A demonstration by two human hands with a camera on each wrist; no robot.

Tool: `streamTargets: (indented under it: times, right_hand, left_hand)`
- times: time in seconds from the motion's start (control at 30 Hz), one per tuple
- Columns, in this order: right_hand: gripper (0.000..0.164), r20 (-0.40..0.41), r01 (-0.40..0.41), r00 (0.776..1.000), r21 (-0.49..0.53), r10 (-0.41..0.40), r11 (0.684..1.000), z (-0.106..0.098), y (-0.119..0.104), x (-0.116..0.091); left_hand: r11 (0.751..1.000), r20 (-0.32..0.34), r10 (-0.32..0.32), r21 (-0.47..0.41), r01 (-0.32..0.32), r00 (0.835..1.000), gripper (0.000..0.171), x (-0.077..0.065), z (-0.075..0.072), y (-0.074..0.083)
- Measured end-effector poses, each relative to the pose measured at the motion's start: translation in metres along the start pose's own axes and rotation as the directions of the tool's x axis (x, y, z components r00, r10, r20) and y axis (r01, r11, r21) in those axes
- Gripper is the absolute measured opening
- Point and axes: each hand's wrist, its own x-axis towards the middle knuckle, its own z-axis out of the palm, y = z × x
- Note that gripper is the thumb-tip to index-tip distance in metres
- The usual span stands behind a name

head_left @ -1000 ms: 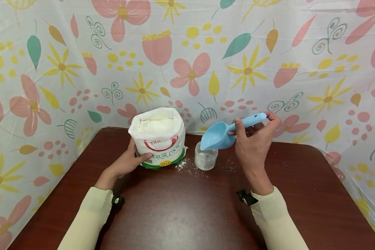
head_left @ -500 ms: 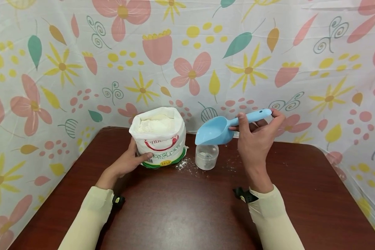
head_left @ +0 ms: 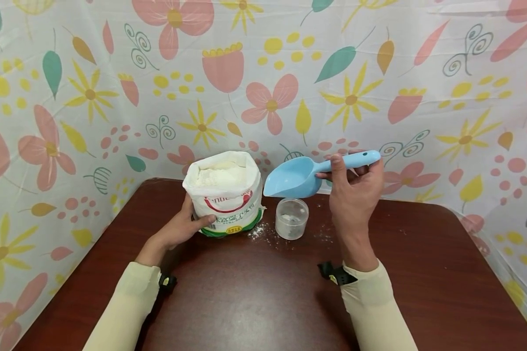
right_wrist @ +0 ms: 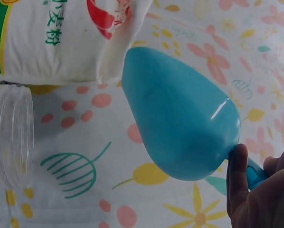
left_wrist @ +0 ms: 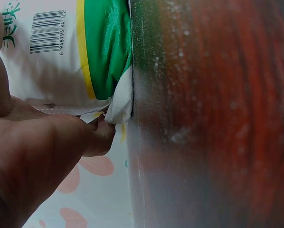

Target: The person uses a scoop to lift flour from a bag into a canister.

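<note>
An open flour bag (head_left: 226, 204), white with a green base, stands upright on the table, full of white flour (head_left: 221, 176) near its top. My left hand (head_left: 177, 228) grips its lower left side, thumb across the front and fingers behind; in the left wrist view the fingers reach the bottom corner. With its handle in my right hand (head_left: 355, 202), a light blue scoop (head_left: 292, 178) is raised, tip toward the bag. Its bowl looks bare of flour inside. Below the scoop sits a clear round jar (head_left: 292, 219) without a lid, a little white powder in it.
Spilled flour (head_left: 259, 231) dusts the dark wood table (head_left: 246, 292) between bag and jar, with fainter specks right of the jar. A white flower-printed curtain (head_left: 263, 73) hangs right behind the table's back edge.
The right hand has raised the scoop and shifted it left, from over the jar's mouth to beside the bag's upper right side. The left hand and the bag stay put.
</note>
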Motion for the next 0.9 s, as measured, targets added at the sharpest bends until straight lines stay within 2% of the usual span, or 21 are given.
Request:
streamTargets:
  times: [0.1, 0.33, 0.9]
  right_hand:
    - [0.031, 0.007, -0.015, 1.000, 0.003, 0.015, 1.000, 0.001, -0.002, -0.001]
    - [0.043, 0.010, -0.093, 0.996, 0.075, 0.093, 0.993, 0.001, -0.009, -0.001]
    - [0.039, 0.018, -0.120, 0.993, 0.124, 0.119, 0.985, 0.015, -0.015, -0.003]
  left_hand:
    - [1.000, -0.002, -0.003, 0.002, 0.003, 1.000, 0.102, 0.000, 0.000, 0.000]
    - [1.000, -0.007, 0.000, 0.009, 0.000, 1.000, 0.104, -0.001, 0.000, -0.001]
    - [1.000, -0.011, -0.004, 0.016, 0.004, 1.000, 0.103, -0.001, 0.001, -0.003]
